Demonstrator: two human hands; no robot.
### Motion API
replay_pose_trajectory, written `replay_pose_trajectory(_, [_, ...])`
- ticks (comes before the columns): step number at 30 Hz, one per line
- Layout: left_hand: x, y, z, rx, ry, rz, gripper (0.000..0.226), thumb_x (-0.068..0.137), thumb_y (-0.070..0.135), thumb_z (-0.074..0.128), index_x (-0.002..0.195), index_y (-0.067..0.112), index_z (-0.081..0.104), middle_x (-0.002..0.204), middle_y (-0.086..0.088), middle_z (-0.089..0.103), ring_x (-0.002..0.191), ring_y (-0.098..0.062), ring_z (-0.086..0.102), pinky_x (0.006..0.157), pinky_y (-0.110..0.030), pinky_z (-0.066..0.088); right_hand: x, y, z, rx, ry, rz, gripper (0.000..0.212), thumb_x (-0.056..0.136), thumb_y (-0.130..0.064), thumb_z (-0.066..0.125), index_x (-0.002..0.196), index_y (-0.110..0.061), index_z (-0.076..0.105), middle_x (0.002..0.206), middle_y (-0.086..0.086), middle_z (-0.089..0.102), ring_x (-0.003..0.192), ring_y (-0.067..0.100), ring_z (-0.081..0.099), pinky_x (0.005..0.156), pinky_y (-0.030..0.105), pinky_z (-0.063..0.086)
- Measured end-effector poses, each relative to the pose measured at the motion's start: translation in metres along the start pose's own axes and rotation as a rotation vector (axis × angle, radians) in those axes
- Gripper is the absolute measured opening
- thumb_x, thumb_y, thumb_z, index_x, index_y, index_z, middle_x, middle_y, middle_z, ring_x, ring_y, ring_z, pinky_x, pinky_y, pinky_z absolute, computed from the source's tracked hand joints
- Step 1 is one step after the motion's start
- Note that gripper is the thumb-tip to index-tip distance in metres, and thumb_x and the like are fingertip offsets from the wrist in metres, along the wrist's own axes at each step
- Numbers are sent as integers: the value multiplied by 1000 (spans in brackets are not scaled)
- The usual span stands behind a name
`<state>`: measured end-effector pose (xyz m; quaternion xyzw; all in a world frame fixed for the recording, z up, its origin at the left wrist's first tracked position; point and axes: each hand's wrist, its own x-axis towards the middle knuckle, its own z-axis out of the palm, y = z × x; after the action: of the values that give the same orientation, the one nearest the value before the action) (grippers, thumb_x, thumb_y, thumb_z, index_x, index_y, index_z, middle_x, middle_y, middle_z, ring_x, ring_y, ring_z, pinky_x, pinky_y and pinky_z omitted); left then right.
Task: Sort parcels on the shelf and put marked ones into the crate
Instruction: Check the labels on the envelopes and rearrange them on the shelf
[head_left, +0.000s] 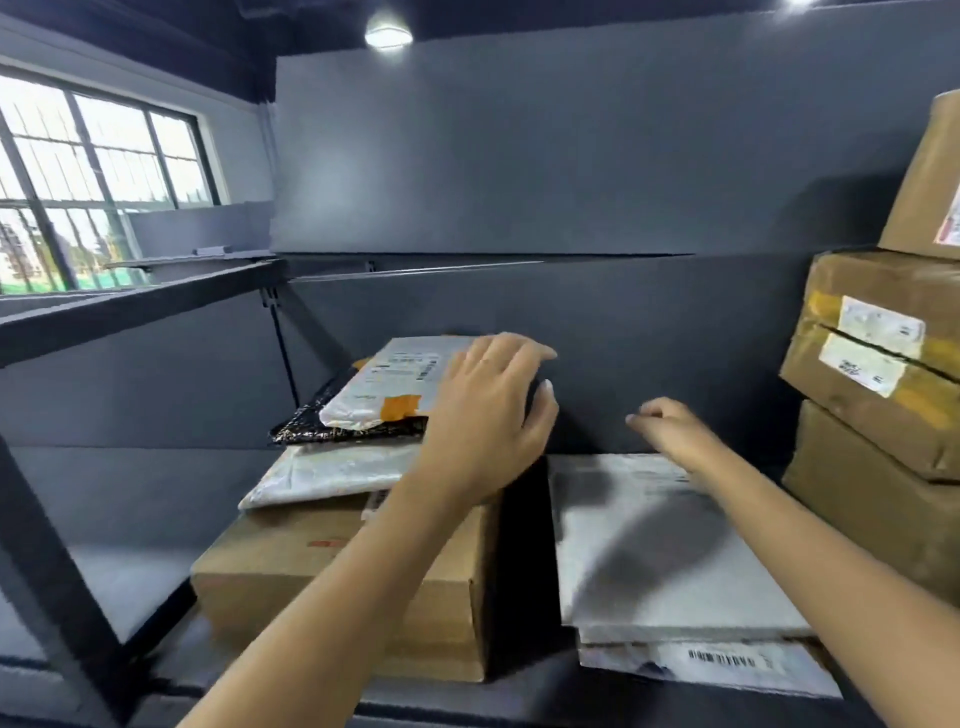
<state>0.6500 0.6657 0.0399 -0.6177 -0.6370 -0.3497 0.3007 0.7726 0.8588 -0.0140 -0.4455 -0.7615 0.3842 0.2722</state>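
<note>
On top of the brown cardboard box (332, 582) on the shelf (130, 519) we see three soft parcels stacked: a white mailer (322, 473), a black parcel (311, 426) above it, and a taped white parcel (384, 384) uppermost. Our left hand (488, 415) is spread over the right end of that top parcel, fingers relaxed. Just right of the box lies a flat white parcel (649, 545) on a barcoded parcel (717, 662). Our right hand (670, 426) hovers over its far edge, fingers loosely curled, gripping nothing we can make out. Further right stand stacked brown boxes (872, 364).
</note>
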Motion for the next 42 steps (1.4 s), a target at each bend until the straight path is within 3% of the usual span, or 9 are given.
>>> replay_pose_trajectory(2, [-13,22,37,-110,-240,-85,43,84,31,35,110,9,62,108,-9,63,100,-29,58,87,-39,47,-4,34,-15,-87,18,62,10,86,-20,56,79,-14,51,77,7,51,78,28,54,68,33,36])
replay_pose_trajectory(5, [-36,38,91,-211,-699,-515,48,89,33,40,129,6,46,130,-16,47,120,-36,46,100,-41,41,-13,75,-32,-193,40,159,19,85,-21,56,101,-10,55,102,12,59,101,33,59,74,32,43])
replay_pose_trajectory(8, [-62,43,122,-229,-855,-888,58,95,35,46,142,5,28,145,-19,32,132,-38,35,105,-39,33,-23,111,-44,-254,-18,229,35,78,-32,53,105,-8,53,104,12,61,97,33,62,69,31,46])
replay_pose_trajectory(12, [-74,48,132,-410,-784,-1051,62,95,30,50,143,0,25,146,-22,33,134,-36,37,104,-35,35,-38,138,-54,-276,3,287,59,86,-39,53,138,-12,43,132,12,54,113,30,56,91,34,47])
replay_pose_trajectory(18, [-75,50,139,-491,-604,-1020,65,89,22,60,140,-3,27,142,-18,37,127,-31,44,99,-32,40,-44,144,-54,-304,7,341,64,73,-56,51,122,-15,55,112,6,60,101,28,58,87,36,50])
replay_pose_trajectory(25, [-89,60,136,-581,-319,-879,65,85,18,66,141,12,32,133,-4,49,121,-24,51,98,-38,47,-54,139,-52,-330,71,351,70,79,-53,58,132,-11,41,135,8,44,124,32,41,99,43,41])
replay_pose_trajectory(29, [-88,64,124,-623,-143,-705,65,85,14,66,141,21,34,135,19,42,127,-3,39,109,-24,34,-67,130,-52,61,318,109,43,80,-24,68,113,-11,44,122,11,48,110,29,50,90,41,46])
replay_pose_trajectory(33, [-79,62,106,-845,-39,-743,82,85,6,67,149,22,19,137,19,40,120,9,43,85,2,39,-87,110,-64,489,561,-79,31,84,-8,64,106,-15,45,103,1,54,98,23,56,71,29,46])
replay_pose_trajectory(42, [-70,53,103,-953,-40,-840,32,86,14,66,116,17,54,104,5,66,96,-12,65,67,-18,52,-96,95,-74,640,569,-234,32,88,-10,62,116,-22,53,111,2,60,97,15,59,74,26,46])
